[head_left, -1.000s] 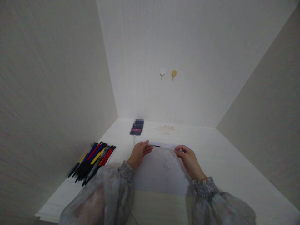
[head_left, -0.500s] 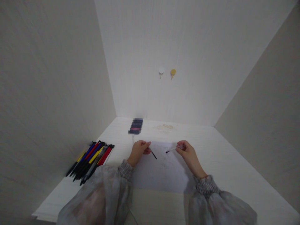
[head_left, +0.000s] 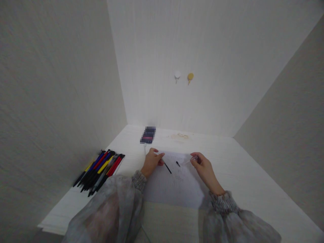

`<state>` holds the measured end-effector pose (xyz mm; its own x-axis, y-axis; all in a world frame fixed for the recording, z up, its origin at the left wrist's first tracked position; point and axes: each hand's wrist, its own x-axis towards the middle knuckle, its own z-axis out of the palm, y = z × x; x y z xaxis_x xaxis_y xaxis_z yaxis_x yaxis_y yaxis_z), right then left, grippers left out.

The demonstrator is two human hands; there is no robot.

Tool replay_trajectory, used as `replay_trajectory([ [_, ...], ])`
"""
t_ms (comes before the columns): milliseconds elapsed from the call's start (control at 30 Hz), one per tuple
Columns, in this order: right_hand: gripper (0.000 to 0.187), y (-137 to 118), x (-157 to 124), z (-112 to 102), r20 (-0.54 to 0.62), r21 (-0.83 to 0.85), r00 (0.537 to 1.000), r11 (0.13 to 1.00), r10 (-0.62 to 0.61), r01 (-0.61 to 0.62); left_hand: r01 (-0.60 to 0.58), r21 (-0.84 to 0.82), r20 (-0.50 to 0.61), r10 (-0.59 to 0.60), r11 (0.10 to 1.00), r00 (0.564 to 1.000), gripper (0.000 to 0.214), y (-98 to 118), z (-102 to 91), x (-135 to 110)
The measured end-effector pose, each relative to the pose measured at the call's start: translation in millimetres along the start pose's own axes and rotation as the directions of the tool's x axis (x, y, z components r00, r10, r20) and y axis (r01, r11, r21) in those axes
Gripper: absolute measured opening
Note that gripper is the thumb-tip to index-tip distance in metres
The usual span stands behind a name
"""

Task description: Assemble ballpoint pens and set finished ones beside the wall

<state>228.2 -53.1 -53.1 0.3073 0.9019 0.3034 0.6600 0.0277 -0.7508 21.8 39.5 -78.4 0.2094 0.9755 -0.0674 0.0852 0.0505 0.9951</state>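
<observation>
My left hand (head_left: 152, 161) pinches a thin black pen refill (head_left: 167, 167) that slants down to the right over a sheet of paper (head_left: 174, 192). Between the thumb and fingers of my right hand (head_left: 202, 166) is a slim clear tube (head_left: 187, 162), its free end pointing left. A small black piece (head_left: 178, 163) lies between the two hands, apart from both. Faint dark marks show on the paper beneath.
A pile of pens (head_left: 101, 172) in black, red, blue and yellow lies at the left. Behind the paper is a blurred-out phone (head_left: 148, 135) with a white cable. Two round hooks (head_left: 190, 77) are on the back wall; walls rise at both sides.
The small black piece has come off the end of the clear tube in my right hand and now sits separately to its left. My left hand still holds the refill, nearly unmoved.
</observation>
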Motion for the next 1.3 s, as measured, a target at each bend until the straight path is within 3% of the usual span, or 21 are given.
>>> replay_trajectory([
  [133,0.035,-1,0,-5,-0.006,-0.207,1.000,0.978,-0.019,0.018,-0.066,0.002,-0.040,0.067,0.998,0.997,0.036,2,-3.5,2],
  [233,0.038,0,1,-7,0.043,-0.326,0.996,0.943,0.080,-0.062,-0.167,0.056,-0.103,0.172,0.984,0.980,0.033,9,-8.0,0],
  [367,0.043,3,1,-7,0.073,-0.352,0.979,0.924,0.190,-0.153,-0.237,0.195,-0.152,0.268,0.952,0.951,0.030,16,-14.5,-1],
  [600,0.031,14,1,-2,0.165,-0.467,0.963,0.877,0.214,-0.115,-0.257,0.214,-0.262,0.309,0.942,0.914,0.031,16,-26.9,6],
  [700,0.032,16,1,-1,0.200,-0.532,0.954,0.843,0.223,-0.085,-0.235,0.169,-0.272,0.275,0.957,0.922,0.029,15,-28.1,9],
  [767,0.032,17,0,-1,0.217,-0.548,0.952,0.834,0.214,-0.063,-0.179,0.201,-0.223,0.223,0.963,0.949,0.027,16,-28.4,9],
  [833,0.032,19,0,-1,0.226,-0.553,0.952,0.831,0.208,-0.050,-0.130,0.313,-0.103,0.170,0.941,0.980,0.022,17,-29.0,6],
  [933,0.032,22,1,-3,0.219,-0.564,0.954,0.824,0.205,-0.048,-0.128,0.523,0.025,0.135,0.843,0.991,0.015,19,-30.1,-2],
  [1133,0.031,26,2,-7,0.205,-0.578,0.955,0.814,0.213,-0.057,-0.200,0.695,0.117,0.166,0.691,0.979,0.011,15,-29.0,-11],
  [1300,0.030,27,2,-9,0.180,-0.583,0.954,0.807,0.241,-0.093,-0.180,0.657,0.128,0.127,0.733,0.984,0.014,14,-30.3,-11],
])
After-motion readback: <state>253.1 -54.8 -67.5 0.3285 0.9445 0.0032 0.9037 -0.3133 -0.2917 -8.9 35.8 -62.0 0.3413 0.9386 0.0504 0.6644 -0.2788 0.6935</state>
